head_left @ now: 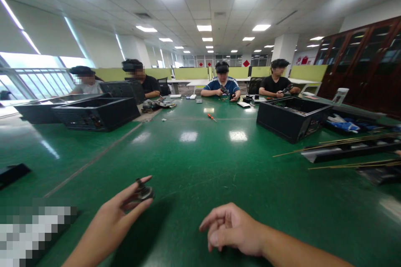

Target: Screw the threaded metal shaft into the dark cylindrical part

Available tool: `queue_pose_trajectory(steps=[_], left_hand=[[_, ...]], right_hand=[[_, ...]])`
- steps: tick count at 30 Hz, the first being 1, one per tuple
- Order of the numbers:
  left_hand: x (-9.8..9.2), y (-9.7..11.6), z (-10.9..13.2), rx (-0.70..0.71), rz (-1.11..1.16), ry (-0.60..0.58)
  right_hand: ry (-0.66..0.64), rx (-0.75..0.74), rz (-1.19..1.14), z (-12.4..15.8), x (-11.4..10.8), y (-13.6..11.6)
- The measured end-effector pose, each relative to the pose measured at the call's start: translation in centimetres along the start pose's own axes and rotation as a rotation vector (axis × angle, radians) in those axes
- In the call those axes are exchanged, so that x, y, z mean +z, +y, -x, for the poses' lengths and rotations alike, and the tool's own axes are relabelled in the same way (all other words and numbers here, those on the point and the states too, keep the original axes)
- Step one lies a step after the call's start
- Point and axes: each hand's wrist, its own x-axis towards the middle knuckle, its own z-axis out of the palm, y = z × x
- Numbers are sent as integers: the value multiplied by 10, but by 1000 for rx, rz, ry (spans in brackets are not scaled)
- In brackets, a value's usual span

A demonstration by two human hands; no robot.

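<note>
Between the thumb and fingers of my left hand (pixel 120 212) is a small dark round part (pixel 145 193) with a short stub on top. It is held above the green tabletop (pixel 175 162), and its exact kind is too small to make out. To the right, my right hand (pixel 230 229) hovers low over the table with its fingers loosely bent and apart. Nothing shows in it, though the thumb partly covers the palm side. A wide gap separates the two hands.
Black computer cases stand at the left (pixel 97 112) and right (pixel 291 119). An orange screwdriver (pixel 210 116) lies mid-table. Thin brass-coloured rods (pixel 338 144) and dark metal rails (pixel 351 150) lie at right. A pixelated object (pixel 31 233) is near left. Several people sit across the table.
</note>
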Motion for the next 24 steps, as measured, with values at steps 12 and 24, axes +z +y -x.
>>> queue_pose_trajectory(steps=[12,24], left_hand=[[77,112,-16,428,138,-254],[98,86,1,440,265,-356]], right_hand=[[421,-179,364,-3,-27,-5],[404,-238,535,3,-7,-12]])
